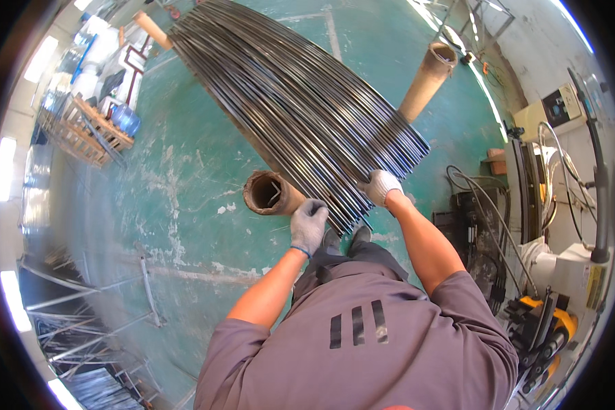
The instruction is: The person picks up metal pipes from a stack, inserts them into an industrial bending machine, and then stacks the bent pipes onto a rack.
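Dark, glossy, long thin metal rods [301, 102] lie side by side in a broad layer ahead of the person [362, 355], above a green painted floor [198, 143]. The white-gloved right hand [381, 186] touches rods near their closest ends, fingers bent; whether it grasps any, I cannot tell. The grey-gloved left hand [309, 227] is curled just beside a thick, brown, hollow tube [290, 197]; its grip cannot be made out.

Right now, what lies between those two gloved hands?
The long metal rods, at their near ends, lie between the left hand and right hand in the head view.
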The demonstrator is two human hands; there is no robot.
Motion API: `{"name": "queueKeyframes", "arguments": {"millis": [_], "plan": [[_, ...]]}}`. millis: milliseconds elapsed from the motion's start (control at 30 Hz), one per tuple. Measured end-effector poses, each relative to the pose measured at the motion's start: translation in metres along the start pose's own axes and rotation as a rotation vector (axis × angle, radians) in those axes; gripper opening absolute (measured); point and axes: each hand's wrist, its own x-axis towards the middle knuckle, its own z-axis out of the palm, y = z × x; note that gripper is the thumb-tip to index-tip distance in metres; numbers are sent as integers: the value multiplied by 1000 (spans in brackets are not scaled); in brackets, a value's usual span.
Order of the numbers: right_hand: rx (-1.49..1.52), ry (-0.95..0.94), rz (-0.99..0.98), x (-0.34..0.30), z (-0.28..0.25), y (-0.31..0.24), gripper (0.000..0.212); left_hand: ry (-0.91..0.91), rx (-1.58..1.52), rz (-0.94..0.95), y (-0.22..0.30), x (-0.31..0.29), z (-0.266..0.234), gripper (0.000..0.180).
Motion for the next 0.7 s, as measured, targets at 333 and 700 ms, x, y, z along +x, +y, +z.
{"name": "queueKeyframes", "arguments": {"millis": [333, 700], "plan": [[-46, 116, 327, -232, 42, 133, 41, -384, -876, -486, -26, 103, 46, 25], [-138, 667, 644, -452, 164, 235, 8, -598, -972, -602, 18, 38, 99, 9]]}}
